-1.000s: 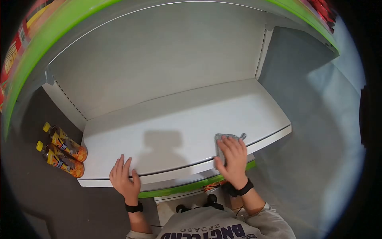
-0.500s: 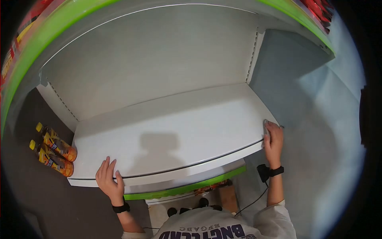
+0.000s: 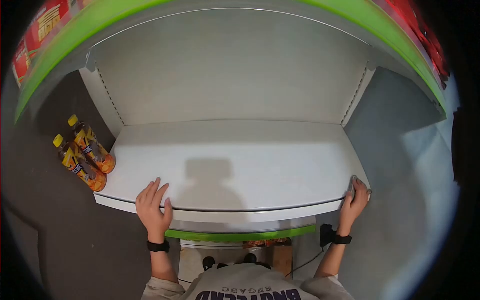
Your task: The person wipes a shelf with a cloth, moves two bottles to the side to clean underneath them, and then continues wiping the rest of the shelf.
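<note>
- Along the front edge of a smooth white shelf (image 3: 280, 172), the left hand (image 3: 154, 206) is being rested with its fingers spread, its grip being held wide.
- At the front right corner of that shelf, a thin grey cloth (image 3: 354, 181) is being held bunched by the right hand (image 3: 354, 199); this grip is being closed narrowly around it, and most of the fabric is being hidden by the curled fingers.
- At the left end, one clear bottle (image 3: 77, 166) and another bottle (image 3: 92, 147), both rounded, yellow-capped and orange-labelled, are being seen close together.
- Behind, a flat, matt back panel (image 3: 230, 70) is being flanked by slotted uprights (image 3: 107, 92); overhead, an upper shelf is being edged by a glossy green strip (image 3: 360, 17).
- Compared with one second ago, when it was being pressed farther left along the edge, the cloth is now being held at the corner; the shelf is being seen more level, and the left hand is still being kept near the left end.
</note>
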Tool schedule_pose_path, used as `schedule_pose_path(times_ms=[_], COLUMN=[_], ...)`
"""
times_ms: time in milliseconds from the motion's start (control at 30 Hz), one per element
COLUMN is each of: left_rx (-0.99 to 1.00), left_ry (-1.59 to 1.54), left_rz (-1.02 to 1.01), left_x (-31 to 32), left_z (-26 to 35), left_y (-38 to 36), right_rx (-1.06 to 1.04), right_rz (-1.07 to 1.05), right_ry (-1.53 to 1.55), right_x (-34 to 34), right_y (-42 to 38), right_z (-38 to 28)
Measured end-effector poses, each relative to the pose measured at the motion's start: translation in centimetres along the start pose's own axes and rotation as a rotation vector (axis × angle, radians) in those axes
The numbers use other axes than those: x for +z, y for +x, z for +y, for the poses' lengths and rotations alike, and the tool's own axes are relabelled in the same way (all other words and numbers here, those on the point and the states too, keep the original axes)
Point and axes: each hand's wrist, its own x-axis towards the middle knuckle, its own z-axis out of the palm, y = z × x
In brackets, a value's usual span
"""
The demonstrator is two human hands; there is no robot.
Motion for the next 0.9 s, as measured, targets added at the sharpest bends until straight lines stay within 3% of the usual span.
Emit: schedule_pose_path(times_ms=[567,900], left_rx=[0.013,0.0], left_ry=[-0.044,-0.077], left_rz=[0.034,0.024], left_x=[0.0,0.4], left_z=[-0.4,-0.7], left_y=[-0.2,-0.1], right_rx=[-0.151,-0.471], right_rz=[-0.146,-0.381], right_ry=[0.137,0.354], right_x=[1.9,2.8], right_y=[-6.1,-9.6], right_z=[-19.0,-30.4])
